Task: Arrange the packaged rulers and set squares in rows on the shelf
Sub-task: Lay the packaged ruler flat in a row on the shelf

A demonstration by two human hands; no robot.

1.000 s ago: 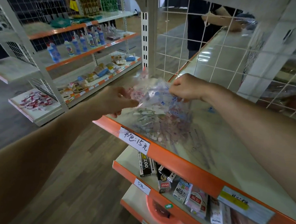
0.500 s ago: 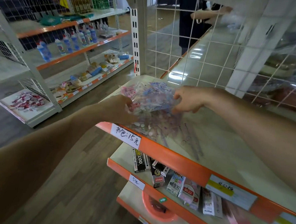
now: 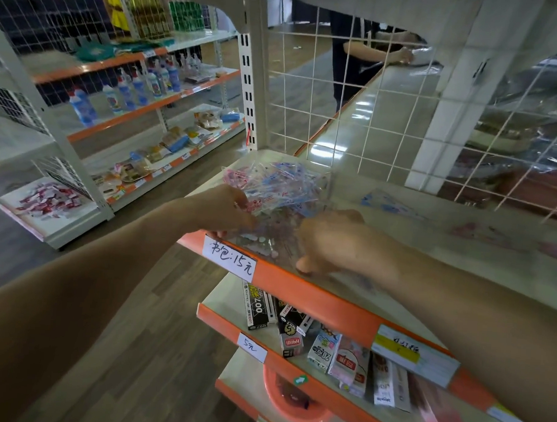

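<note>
Several clear packets of rulers and set squares (image 3: 278,184), printed in pink and blue, lie in a loose pile at the left end of the cream shelf (image 3: 415,238) with an orange front lip. My left hand (image 3: 225,207) pinches the near left edge of the upper packets. My right hand (image 3: 327,243) lies over the lower packets near the shelf's front edge, fingers curled down onto the plastic. Further right on the shelf lie another blue packet (image 3: 382,201) and a faint pink one (image 3: 474,232).
A white wire grid (image 3: 374,119) closes the shelf's back. Boxes of stationery (image 3: 327,344) sit on the shelf below, and a pink basin (image 3: 291,404) on the lowest. Another person (image 3: 362,49) stands behind the grid. More shelving with bottles (image 3: 131,91) stands left.
Both hands have come down from a lifted bundle to the shelf. The packets now lie flat at the left end, and my right hand has moved toward the front edge.
</note>
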